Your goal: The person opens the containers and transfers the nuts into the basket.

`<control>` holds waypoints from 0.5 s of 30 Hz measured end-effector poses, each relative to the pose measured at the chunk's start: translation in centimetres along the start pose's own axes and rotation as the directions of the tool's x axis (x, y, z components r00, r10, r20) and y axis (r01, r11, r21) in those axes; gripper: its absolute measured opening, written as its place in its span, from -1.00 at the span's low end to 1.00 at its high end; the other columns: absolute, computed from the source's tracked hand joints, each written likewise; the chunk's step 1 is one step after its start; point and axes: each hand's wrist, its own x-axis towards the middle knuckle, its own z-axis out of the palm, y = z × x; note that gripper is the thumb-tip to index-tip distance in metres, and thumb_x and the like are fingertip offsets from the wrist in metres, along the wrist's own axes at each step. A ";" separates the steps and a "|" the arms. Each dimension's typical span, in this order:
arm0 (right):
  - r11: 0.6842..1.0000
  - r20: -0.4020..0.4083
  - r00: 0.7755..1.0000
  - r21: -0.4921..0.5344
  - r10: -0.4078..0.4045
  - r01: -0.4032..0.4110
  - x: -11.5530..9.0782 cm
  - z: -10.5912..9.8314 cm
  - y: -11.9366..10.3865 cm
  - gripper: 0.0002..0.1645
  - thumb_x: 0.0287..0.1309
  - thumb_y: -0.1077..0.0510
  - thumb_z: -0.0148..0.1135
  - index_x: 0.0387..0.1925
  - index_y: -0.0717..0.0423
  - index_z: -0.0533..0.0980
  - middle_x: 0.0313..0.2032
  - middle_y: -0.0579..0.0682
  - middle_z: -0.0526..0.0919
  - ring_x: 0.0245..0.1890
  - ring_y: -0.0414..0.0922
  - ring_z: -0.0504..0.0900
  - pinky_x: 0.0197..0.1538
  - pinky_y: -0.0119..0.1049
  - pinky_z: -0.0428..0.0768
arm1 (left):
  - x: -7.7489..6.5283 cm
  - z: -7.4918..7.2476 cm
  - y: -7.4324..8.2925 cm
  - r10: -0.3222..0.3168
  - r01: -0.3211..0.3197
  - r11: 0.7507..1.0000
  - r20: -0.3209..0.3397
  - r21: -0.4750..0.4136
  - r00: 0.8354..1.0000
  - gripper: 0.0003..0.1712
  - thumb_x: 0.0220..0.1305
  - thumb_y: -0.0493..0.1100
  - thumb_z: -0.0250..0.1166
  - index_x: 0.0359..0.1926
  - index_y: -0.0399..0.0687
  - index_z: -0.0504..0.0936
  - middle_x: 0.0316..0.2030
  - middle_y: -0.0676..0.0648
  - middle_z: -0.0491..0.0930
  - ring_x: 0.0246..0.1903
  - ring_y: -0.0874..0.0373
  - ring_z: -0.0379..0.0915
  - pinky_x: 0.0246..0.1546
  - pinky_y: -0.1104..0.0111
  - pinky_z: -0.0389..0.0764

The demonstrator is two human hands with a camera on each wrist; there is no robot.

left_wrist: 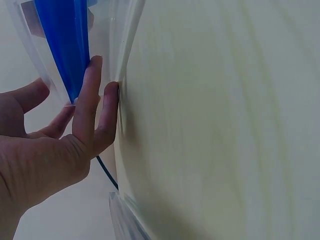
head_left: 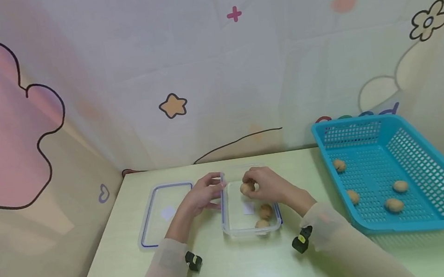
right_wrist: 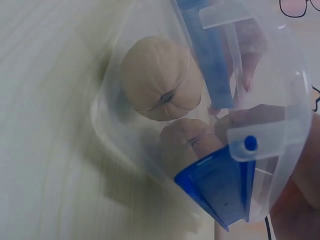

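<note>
Clear plastic, thin-looking and probably light: we note this of the box (head_left: 240, 230), which stands on the table (head_left: 231, 273) between both hands. Our right hand (head_left: 268, 185) pinches a walnut (head_left: 247, 188) between thumb and fingertips, inside the rim toward the far end. Our left hand (head_left: 203, 194) is not clenched; its fingers rest against the left wall and its blue latch (left_wrist: 62, 47).

Failure modes, as we judge them: the nut is rounded, so a loose or off-centre pinch could let it slip and roll toward two others (head_left: 265, 211) (head_left: 262, 223) at the near-right corner. Light left-hand contact may not steady the box if our right wrist bumps its wall; it could slide or tip. The blue latch (right_wrist: 220, 182) on the right-hand side hangs outward and might snag a sleeve (head_left: 330, 225).

Surroundings: the lid (head_left: 149, 227) lies left of the box, our left forearm crossing its near-right part. Right, the blue basket (head_left: 370, 165) holds four more walnuts (head_left: 400, 186), loose and apart. Our right forearm lies between box and basket, so a sideways swing could strike either. Whether the pale square (head_left: 248, 208) sits inside or under the box, we cannot tell.
</note>
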 end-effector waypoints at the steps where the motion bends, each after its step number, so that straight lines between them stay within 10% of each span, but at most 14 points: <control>1: 1.000 -0.004 1.000 0.006 0.005 -0.005 0.0 0.1 0.0 -0.73 0.26 0.19 0.45 -0.03 0.19 0.69 -0.17 -0.04 0.73 -0.13 -0.09 0.67 0.06 -0.12 0.71 | 0.0 0.0 0.0 0.001 -0.001 1.000 0.001 -0.001 1.000 -0.37 0.59 -0.12 0.25 0.55 -0.13 0.32 0.39 -0.30 0.40 0.26 -0.32 0.53 -0.06 -0.05 0.80; 15: 0.998 -0.030 0.999 0.064 0.029 -0.027 -0.3 0.3 -0.1 -0.72 0.22 0.24 0.43 -0.04 0.20 0.68 -0.16 -0.03 0.73 -0.11 -0.06 0.68 0.06 -0.09 0.70 | 0.1 -0.2 -0.2 0.021 -0.021 1.000 0.010 0.005 1.000 -0.37 0.59 -0.11 0.26 0.54 -0.11 0.32 0.40 -0.30 0.36 0.27 -0.33 0.51 -0.07 -0.04 0.80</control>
